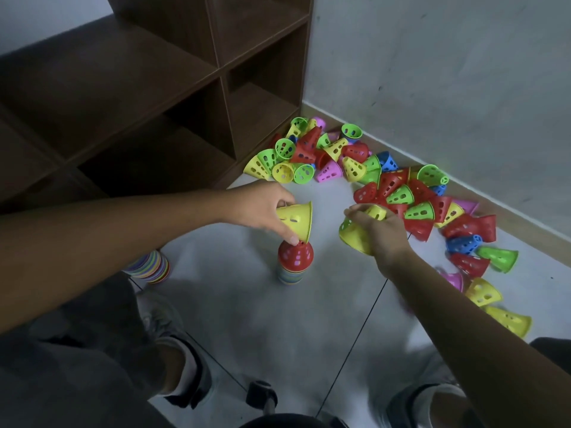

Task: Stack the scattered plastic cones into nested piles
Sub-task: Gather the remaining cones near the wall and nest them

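1. Nearest, bare grey floor [278, 329] lies between the feet.
2. The nested pile [295, 261], red-topped, stands mid-floor; a second pile [153, 267] stands to its left.
3. The left hand [262, 208] grips a yellow cone [296, 219], tilted just over that pile.
4. The right hand [380, 233] clasps another yellow cone [355, 234].
5. Scattered cones [364, 168] curve along the wall [448, 72] beside the shelf [154, 88].

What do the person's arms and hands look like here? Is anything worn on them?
Both forearms are bare; no sleeve shows on either. The left hand and the right hand wear no glove, and no ring, watch or bracelet can be seen. The right arm is slightly blurred.
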The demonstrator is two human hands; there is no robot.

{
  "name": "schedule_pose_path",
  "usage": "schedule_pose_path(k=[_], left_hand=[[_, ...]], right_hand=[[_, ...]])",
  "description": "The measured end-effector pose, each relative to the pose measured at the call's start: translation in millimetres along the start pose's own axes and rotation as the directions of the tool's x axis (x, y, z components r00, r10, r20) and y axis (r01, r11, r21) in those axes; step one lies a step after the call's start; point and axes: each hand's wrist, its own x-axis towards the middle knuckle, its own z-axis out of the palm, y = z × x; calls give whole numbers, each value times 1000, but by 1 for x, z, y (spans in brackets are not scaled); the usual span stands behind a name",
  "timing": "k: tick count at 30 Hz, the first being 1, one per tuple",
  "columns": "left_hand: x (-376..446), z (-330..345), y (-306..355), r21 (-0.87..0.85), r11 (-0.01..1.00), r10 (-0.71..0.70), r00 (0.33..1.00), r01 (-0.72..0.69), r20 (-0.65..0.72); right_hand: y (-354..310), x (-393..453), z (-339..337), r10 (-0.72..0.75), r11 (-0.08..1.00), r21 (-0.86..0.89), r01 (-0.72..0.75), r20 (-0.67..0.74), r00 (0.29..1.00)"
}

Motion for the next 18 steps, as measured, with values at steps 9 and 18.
schedule_pose_path(k=[9,18], left_hand=[[1,-16,16,408,913,-51,996,19,70],[3,51,17,448,878,-153,986,166,-65]], right_hand=[[-7,-7,2,48,992,113,-51,29,998],[-12,-11,0,103,935,320,-150,158,982]])
